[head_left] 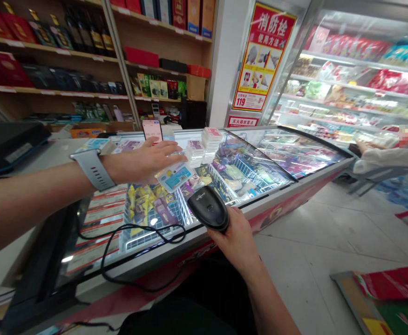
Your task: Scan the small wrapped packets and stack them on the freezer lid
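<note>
Right hand (237, 239): fingers closed around barcode scanner (208, 208), presented near the blue-and-white package (174, 177) above the glass-topped freezer (274, 191). Left hand (148, 160): fingers extended at package's far edge; grip cannot be confirmed.

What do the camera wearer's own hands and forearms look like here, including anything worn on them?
The left hand and right hand are both ungloved, and no sleeve shows on either forearm. Round the left wrist is a pale grey-blue watch strap with a row of dark slots. A tiny dark mark shows near the right wrist, too small to identify.
</note>
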`<state>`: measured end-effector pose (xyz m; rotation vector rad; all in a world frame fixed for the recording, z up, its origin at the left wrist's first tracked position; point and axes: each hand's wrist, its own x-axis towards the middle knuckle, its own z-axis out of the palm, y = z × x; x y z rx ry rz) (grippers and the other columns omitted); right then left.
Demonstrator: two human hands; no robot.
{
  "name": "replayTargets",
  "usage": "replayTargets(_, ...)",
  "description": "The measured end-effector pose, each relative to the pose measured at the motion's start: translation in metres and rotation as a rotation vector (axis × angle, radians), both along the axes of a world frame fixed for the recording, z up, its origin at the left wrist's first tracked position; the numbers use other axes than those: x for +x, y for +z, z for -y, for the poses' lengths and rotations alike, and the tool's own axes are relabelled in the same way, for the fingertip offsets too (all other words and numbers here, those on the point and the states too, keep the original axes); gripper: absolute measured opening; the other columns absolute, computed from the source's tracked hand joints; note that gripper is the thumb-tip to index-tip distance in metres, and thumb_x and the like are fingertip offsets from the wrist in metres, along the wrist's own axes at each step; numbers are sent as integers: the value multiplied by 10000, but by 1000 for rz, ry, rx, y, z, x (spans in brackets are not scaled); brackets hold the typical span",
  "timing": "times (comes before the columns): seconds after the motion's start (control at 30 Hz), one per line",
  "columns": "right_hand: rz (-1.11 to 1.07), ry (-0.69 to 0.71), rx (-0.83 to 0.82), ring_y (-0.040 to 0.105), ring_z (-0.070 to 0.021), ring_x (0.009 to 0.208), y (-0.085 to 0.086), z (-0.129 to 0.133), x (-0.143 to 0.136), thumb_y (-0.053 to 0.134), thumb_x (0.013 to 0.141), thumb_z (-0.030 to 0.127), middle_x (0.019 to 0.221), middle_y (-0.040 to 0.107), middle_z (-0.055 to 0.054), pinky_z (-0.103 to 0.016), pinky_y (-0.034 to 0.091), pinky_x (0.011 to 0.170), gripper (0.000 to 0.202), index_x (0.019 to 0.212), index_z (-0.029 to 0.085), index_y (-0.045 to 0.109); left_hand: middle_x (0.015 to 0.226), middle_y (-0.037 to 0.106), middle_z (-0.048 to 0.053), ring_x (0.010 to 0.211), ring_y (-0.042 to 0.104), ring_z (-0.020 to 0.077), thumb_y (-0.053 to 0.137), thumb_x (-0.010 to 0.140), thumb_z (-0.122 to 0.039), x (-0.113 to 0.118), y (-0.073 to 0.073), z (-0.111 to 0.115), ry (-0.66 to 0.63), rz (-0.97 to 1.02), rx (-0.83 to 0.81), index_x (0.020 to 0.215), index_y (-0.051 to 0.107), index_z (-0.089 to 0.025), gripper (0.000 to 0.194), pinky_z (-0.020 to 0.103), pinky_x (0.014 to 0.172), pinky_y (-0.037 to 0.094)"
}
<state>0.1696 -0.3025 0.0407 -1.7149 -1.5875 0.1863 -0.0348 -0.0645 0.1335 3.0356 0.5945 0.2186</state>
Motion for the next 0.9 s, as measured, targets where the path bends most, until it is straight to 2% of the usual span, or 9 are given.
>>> replayTargets(0.13, 3, -3, -13, 612, -252, 866, -1, -1, 0, 649, 749, 175, 825, 679, -49, -332, 455, 819, 115, 812, 220, 565, 1494, 484, 90, 1469, 306, 428, 820, 575, -218, 1, 0, 1, -38, 45, -33, 1385, 567, -325, 856, 602, 1211, 22)
replayTargets(0.37, 6, -2, -1, 610, -245, 841, 3, 0, 0, 634, 743, 168, 807, 679, -47, -329, 457, 819, 108, 799, 223, 559, 1481, 497, 98, 1477, 287, 442, 849, 531, -208, 2, 0, 0, -20, 59, -104, 1368, 587, -322, 884, 608, 1217, 33)
replayTargets(0.53, 10, -5, -7, 609, -237, 836, 2, -1, 0, 636, 739, 156, 806, 674, -44, -321, 454, 814, 117, 797, 219, 557, 1500, 485, 108, 1466, 327, 425, 845, 583, -233, 0, -1, -2, -57, 5, 49, 1423, 529, -322, 902, 602, 1219, 58)
replayTargets(0.67, 10, -5, -9, 607, -243, 843, 0, -1, 0, 640, 738, 157, 819, 680, -48, -328, 454, 815, 115, 813, 210, 571, 1534, 460, 110, 1467, 357, 355, 782, 699, -256, -3, 3, 4, -69, -89, 219, 1495, 414, -325, 880, 561, 1220, 131)
replayTargets(0.8, 7, -6, 2, 611, -247, 850, -1, -2, 0, 645, 738, 158, 823, 680, -49, -332, 456, 817, 117, 827, 205, 585, 1535, 464, 114, 1466, 366, 328, 759, 721, -248, -2, 7, 10, -37, -164, 340, 1516, 368, -317, 889, 527, 1217, 160)
replayTargets(0.9, 1, -8, 26, 618, -243, 841, -1, -1, 0, 649, 738, 158, 818, 678, -48, -324, 461, 810, 113, 820, 207, 588, 1550, 442, 134, 1472, 351, 341, 764, 718, -312, -2, 6, 7, 20, -188, 370, 1509, 385, -292, 878, 535, 1211, 164)
